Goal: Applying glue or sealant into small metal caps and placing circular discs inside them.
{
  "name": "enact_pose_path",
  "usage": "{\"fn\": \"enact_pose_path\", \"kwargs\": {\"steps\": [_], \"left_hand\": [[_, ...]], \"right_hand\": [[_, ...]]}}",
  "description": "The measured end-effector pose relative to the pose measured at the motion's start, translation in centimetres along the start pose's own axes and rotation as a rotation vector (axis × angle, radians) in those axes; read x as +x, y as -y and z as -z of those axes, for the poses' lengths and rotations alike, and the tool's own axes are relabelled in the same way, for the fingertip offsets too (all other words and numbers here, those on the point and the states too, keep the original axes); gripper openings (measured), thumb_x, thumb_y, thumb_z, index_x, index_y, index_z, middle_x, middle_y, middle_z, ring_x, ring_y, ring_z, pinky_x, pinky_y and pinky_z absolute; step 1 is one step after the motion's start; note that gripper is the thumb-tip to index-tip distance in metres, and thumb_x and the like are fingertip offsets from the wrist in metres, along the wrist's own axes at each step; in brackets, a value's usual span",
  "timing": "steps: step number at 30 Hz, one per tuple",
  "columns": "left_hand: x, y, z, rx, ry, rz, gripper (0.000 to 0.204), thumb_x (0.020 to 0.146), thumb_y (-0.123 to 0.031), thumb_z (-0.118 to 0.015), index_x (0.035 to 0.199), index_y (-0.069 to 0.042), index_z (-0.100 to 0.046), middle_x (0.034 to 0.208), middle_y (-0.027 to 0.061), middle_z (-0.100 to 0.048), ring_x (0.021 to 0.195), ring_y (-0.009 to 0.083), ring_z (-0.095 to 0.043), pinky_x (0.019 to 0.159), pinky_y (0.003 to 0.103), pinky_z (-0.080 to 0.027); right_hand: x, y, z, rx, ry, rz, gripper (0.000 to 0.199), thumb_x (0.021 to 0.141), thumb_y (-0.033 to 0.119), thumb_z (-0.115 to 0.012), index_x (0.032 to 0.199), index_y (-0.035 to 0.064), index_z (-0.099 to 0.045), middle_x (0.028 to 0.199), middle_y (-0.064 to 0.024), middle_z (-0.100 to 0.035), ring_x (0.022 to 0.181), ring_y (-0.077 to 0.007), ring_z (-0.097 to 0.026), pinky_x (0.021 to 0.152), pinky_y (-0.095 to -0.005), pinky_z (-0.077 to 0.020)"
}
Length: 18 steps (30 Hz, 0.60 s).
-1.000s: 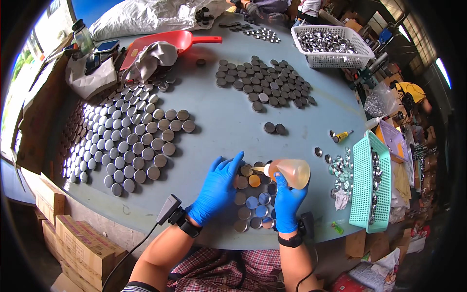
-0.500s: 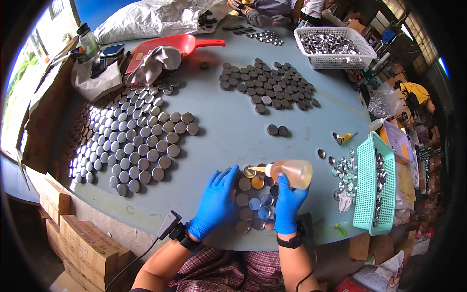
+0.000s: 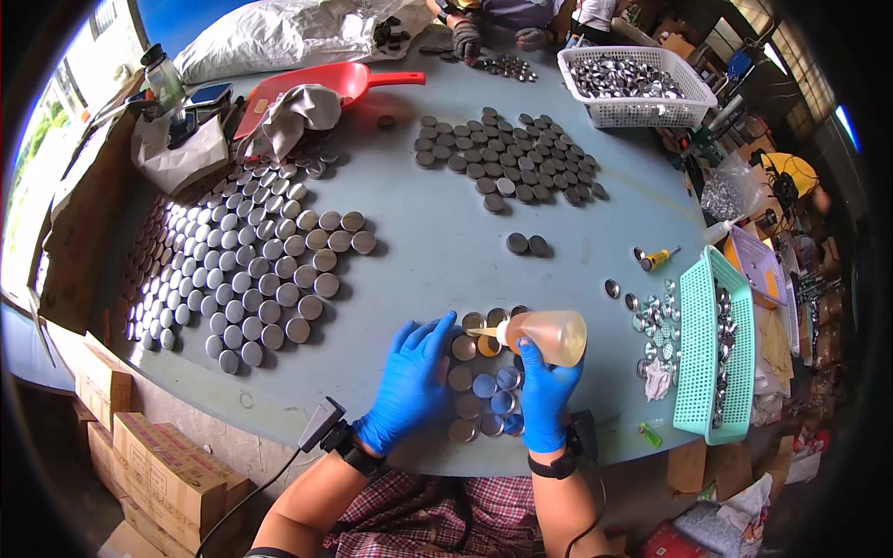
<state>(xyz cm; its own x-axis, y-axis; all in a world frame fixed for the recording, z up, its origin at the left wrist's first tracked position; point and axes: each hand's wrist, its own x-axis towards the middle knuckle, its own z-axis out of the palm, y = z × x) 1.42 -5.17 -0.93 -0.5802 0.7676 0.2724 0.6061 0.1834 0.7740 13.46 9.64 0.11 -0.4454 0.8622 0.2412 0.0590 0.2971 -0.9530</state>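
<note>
My right hand (image 3: 547,400), in a blue glove, grips a translucent squeeze bottle (image 3: 556,338) of amber liquid, tipped on its side. Its thin nozzle points left, over the upper rows of small round metal caps (image 3: 462,378) laid in a block before me. The nearest caps show hollow, some with bluish reflections and one orange-yellow beneath the nozzle. On the block's left side rests my left hand (image 3: 406,381), also blue-gloved, fingers stretched and holding nothing I can see. The bottle and right hand cover part of the block's right side.
Silvery discs (image 3: 270,310) spread over the left; darker discs (image 3: 503,155) lie farther back. A red dustpan (image 3: 351,82) holds a cloth. At right stand a green basket (image 3: 693,349) and a yellow-handled screwdriver (image 3: 656,260). A co-worker's gloved hand (image 3: 466,42) is near a white basket (image 3: 642,113).
The bottle and my right hand have shifted slightly left and down, with the nozzle still above the upper caps. Across the table, the co-worker's gloved hand has moved left, to the small pieces.
</note>
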Motion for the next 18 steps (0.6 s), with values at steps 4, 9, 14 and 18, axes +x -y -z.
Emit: {"fn": "enact_pose_path", "kwargs": {"steps": [4,9,14,18], "left_hand": [[-0.1,0.1,0.1,0.067,-0.014,-0.019,0.063,0.081,0.002,-0.055,0.142,0.001,-0.041,0.126,0.0182,-0.058,0.120,0.0361,-0.053,0.111,0.048,-0.032],[-0.1,0.2,-0.2,0.046,0.033,0.016,0.066,0.078,0.001,-0.058,0.142,0.003,-0.040,0.128,0.0199,-0.056,0.123,0.0374,-0.050,0.111,0.049,-0.031],[-1.4,-0.8,-0.2,0.097,0.062,0.028,0.064,0.083,0.001,-0.058,0.144,0.001,-0.038,0.134,0.0214,-0.053,0.128,0.0387,-0.046,0.114,0.050,-0.028],[-1.9,-0.7,-0.2,0.023,0.019,0.048,0.063,0.083,0.000,-0.058,0.144,0.001,-0.039,0.135,0.0202,-0.052,0.129,0.0376,-0.046,0.114,0.049,-0.026]], "right_hand": [[-0.1,0.5,0.4,0.006,-0.026,0.008,0.049,0.079,0.006,-0.081,0.117,-0.0035,-0.052,0.108,-0.0112,-0.061,0.098,-0.0214,-0.062,0.084,-0.0336,-0.0527],[1.0,0.2,0.0,0.031,-0.035,-0.038,0.048,0.080,0.005,-0.080,0.117,-0.0040,-0.052,0.108,-0.0111,-0.061,0.098,-0.0207,-0.062,0.086,-0.0337,-0.0525],[-0.5,1.2,0.4,0.148,-0.057,-0.119,0.049,0.079,0.005,-0.081,0.118,-0.0040,-0.052,0.109,-0.0117,-0.061,0.100,-0.0212,-0.062,0.087,-0.0345,-0.0528],[-1.8,0.8,0.7,0.107,-0.036,-0.093,0.052,0.077,0.005,-0.083,0.118,-0.0037,-0.053,0.111,-0.0125,-0.062,0.101,-0.0214,-0.062,0.087,-0.0350,-0.0528]]}}
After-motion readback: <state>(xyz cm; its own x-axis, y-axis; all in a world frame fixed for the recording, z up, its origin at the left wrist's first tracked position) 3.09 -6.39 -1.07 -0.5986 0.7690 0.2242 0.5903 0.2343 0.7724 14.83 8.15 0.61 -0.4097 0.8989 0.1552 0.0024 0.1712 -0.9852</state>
